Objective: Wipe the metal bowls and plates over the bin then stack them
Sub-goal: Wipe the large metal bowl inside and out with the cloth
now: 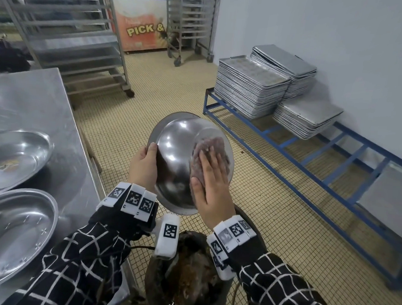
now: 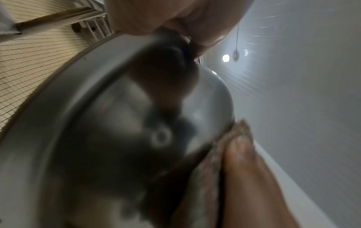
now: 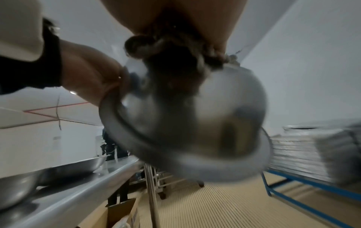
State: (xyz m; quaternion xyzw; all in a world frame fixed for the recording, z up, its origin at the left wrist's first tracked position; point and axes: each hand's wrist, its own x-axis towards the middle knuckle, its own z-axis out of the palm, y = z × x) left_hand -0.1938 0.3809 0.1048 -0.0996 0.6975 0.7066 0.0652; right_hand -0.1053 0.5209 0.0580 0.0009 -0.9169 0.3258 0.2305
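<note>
**Bowl wiped above the bin**

Checked sleeves (image 1: 77, 262) are seen closest to the head camera, with white marker bands worn at both wrists. Along the left, a steel desk (image 1: 47, 93) is occupied by two wide metal plates, one at the near edge (image 1: 11, 233) and one further back (image 1: 13, 156). Against the right wall, stacks of flat trays (image 1: 250, 89) are carried on a blue frame (image 1: 311, 158). Below the hands, a dark bin (image 1: 188, 280) holding brown waste is set on the tiled floor.

Directly above the bin, a metal bowl (image 1: 176, 151) is held tilted, its rounded underside turned toward the camera. Its left rim is held in the grip of the left hand (image 1: 143, 168), thumb on the outside. A brownish cloth (image 1: 209, 150) is pressed flat against the bowl's right side by the right hand (image 1: 210, 183), whose fingers are kept straight and together.
</note>
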